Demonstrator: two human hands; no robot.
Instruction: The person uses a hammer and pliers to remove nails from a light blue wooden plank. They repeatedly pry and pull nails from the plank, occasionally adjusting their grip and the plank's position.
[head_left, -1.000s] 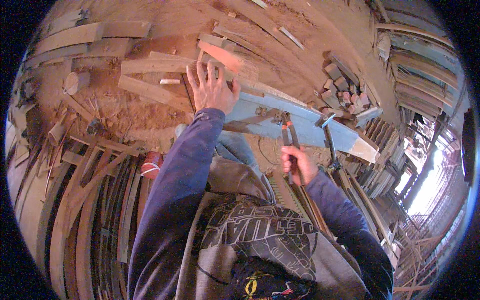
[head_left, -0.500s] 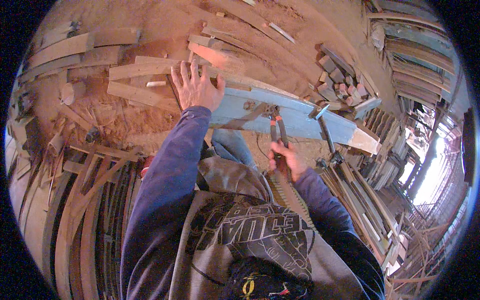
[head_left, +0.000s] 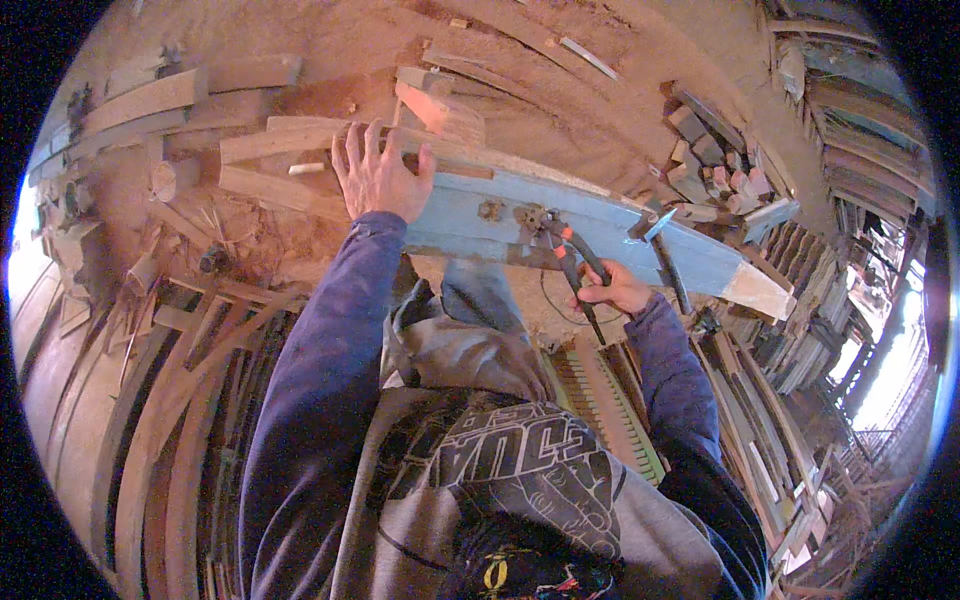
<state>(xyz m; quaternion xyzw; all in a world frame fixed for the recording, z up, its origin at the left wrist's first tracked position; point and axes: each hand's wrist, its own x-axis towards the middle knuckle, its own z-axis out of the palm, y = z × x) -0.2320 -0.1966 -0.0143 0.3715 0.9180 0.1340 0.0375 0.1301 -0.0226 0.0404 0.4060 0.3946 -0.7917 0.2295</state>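
The left hand [head_left: 378, 180] lies flat on the left end of a long blue plank [head_left: 560, 235], fingers spread wide and holding nothing. The plank runs from the left hand off to the right, where its bare pale end [head_left: 757, 290] points down. It rests on wooden pieces over the sandy floor [head_left: 330, 40].

The right hand [head_left: 618, 293] is closed tight around the handles of a pair of pliers [head_left: 570, 255]. The handles are dark with orange near the top. The head of the pliers sits on a rusty metal piece [head_left: 530, 220] fixed to the middle of the blue plank. I cannot tell if the pliers' grip is pinching it or only touching it.

A hammer [head_left: 662, 245] lies across the plank, just to the right of the pliers.

Flat boards [head_left: 270, 140] lie on the floor beside the left hand. A heap of short wood blocks [head_left: 715, 165] sits past the right part of the plank. Curved wooden strips [head_left: 160, 440] lie at the left side of the floor.
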